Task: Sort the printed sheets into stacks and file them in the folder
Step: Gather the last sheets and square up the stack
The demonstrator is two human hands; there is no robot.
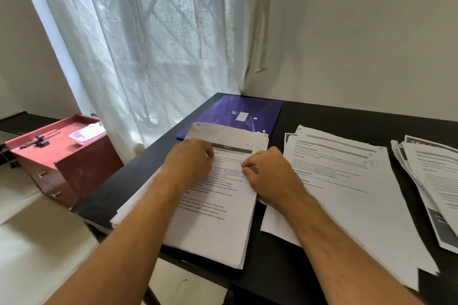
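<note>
1. On the black table (322, 116), the biggest risk is the left pile of sheets (210, 230): its near left corner hangs past the table edge, so a push from either forearm could tip the whole pile onto the floor.
2. Right of it, the middle pile (347, 193) lies fanned and uneven, and the right forearm crosses its near left corner; dragging that arm could scatter it or mix it with the left pile.
3. At the far right, a third pile (431, 181) is splayed and runs out of view, so loose sheets there may slide.
4. At the far side of the table, the purple folder (238, 111) lies closed, its near edge under the left pile's far end; pulling it out could drag sheets along.
5. The left hand (188, 161) rests knuckles-up on the top sheet, fingers curled, seemingly pressing rather than gripping. The right hand (270, 173) appears to pinch the top sheet's right edge; a hasty lift could take two sheets or crease one.
</note>
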